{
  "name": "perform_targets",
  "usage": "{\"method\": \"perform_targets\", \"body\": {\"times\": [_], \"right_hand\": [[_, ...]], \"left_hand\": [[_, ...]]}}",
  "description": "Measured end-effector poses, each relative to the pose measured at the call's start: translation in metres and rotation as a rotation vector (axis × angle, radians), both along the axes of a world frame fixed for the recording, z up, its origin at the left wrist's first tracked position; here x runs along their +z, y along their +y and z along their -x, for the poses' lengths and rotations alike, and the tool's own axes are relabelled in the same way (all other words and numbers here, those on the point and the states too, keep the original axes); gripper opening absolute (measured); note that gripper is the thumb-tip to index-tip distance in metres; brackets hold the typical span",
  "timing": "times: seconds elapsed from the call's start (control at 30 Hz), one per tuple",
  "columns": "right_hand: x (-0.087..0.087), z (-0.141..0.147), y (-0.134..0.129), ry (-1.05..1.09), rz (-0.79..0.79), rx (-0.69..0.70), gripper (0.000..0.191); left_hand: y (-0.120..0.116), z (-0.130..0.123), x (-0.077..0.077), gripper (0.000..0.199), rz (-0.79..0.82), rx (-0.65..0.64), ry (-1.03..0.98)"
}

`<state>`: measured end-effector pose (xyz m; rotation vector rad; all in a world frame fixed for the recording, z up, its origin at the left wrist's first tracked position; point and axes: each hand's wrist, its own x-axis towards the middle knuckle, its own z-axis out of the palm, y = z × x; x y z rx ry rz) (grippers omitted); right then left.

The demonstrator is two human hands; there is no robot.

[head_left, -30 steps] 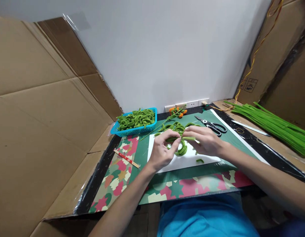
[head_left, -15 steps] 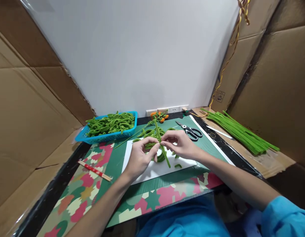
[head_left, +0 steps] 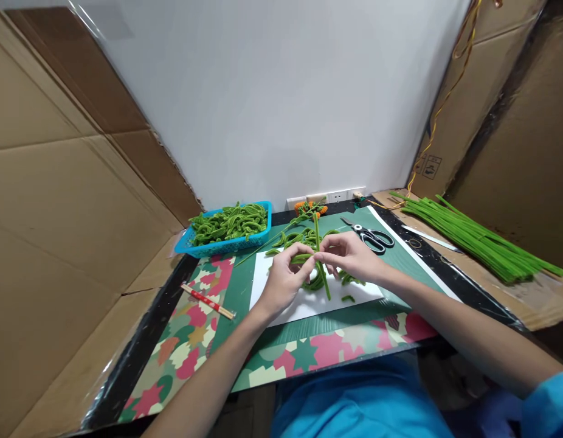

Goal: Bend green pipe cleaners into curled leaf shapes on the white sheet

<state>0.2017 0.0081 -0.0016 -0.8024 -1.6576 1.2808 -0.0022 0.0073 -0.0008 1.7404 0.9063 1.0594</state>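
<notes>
Both hands (head_left: 285, 277) (head_left: 348, 255) tightly pinch a pipe cleaner (head_left: 324, 280), centre; bent pieces (head_left: 236, 223) fill the left basket (head_left: 227, 246), straight stems (head_left: 473, 237) remain right.

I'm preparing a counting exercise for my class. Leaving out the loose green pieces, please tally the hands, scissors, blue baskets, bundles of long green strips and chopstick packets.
Hands (left hand, right hand): 2
Scissors: 1 pair
Blue basket: 1
Bundle of long green strips: 1
Chopstick packet: 1
Total: 6
</notes>
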Motion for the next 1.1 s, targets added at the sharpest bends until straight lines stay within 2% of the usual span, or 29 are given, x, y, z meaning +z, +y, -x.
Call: {"method": "perform_targets", "body": {"times": [0.1, 0.2, 0.3, 0.37, 0.47, 0.57, 0.67, 0.87, 1.1], "right_hand": [[-0.001, 0.001, 0.002, 0.042, 0.096, 0.078, 0.044], [0.000, 0.003, 0.001, 0.106, 0.125, 0.098, 0.045], [0.001, 0.005, 0.001, 0.220, 0.048, -0.018, 0.046], [0.000, 0.006, 0.002, 0.296, -0.008, -0.130, 0.046], [-0.003, 0.004, 0.004, 0.334, -0.030, -0.242, 0.048], [-0.005, 0.001, 0.007, 0.313, -0.036, -0.273, 0.049], [-0.005, 0.001, 0.009, 0.318, -0.034, -0.232, 0.048], [-0.007, 0.004, 0.008, 0.370, -0.004, -0.151, 0.043], [-0.014, 0.008, 0.003, 0.207, 0.010, -0.016, 0.038]], "left_hand": [[0.000, 0.003, -0.001, 0.027, -0.034, 0.002, 0.034], [0.001, 0.005, -0.001, 0.038, 0.046, -0.019, -0.041], [0.002, 0.004, -0.004, 0.060, 0.200, -0.079, -0.129], [0.002, 0.001, -0.007, 0.065, 0.280, -0.137, -0.126], [0.001, -0.002, -0.008, 0.058, 0.329, -0.174, -0.086], [0.001, -0.003, -0.007, 0.046, 0.269, -0.088, -0.099], [0.004, -0.001, -0.004, 0.045, 0.212, 0.002, -0.160], [0.009, 0.003, -0.005, 0.045, 0.242, 0.065, -0.267], [0.007, -0.001, -0.004, 0.043, 0.212, 0.130, -0.347]]}}
